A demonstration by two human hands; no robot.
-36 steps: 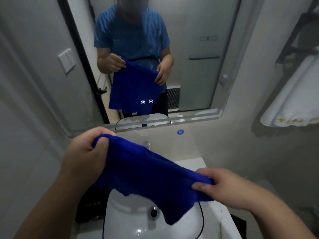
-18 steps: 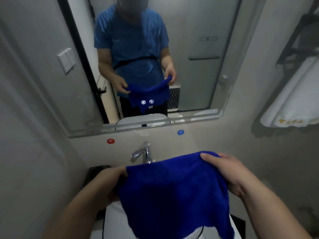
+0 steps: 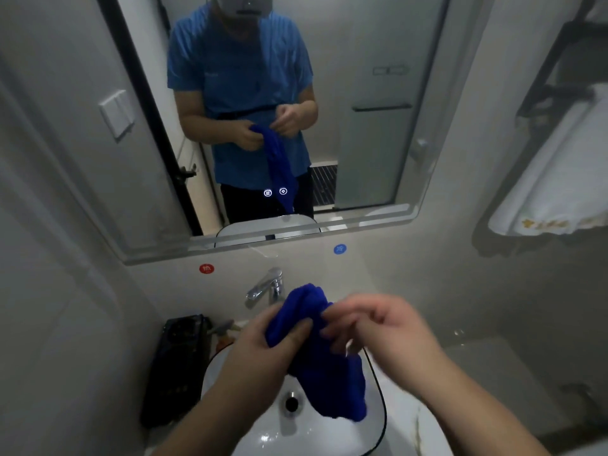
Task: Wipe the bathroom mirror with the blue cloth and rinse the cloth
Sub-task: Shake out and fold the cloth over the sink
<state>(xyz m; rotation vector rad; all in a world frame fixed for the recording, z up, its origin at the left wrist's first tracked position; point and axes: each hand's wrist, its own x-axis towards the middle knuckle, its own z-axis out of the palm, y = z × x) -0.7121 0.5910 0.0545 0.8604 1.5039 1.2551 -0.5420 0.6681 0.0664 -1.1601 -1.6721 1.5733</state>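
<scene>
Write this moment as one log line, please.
left hand: grips bunched blue cloth | right hand: fingers open beside cloth | over sink | faucet: no water seen

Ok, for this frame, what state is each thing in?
cloth: bunched, hanging over the sink
left hand: gripping the cloth
right hand: blurred, fingers loose at the cloth
tap: no water visible
sink: drain open
towel: hanging on its rack
</scene>
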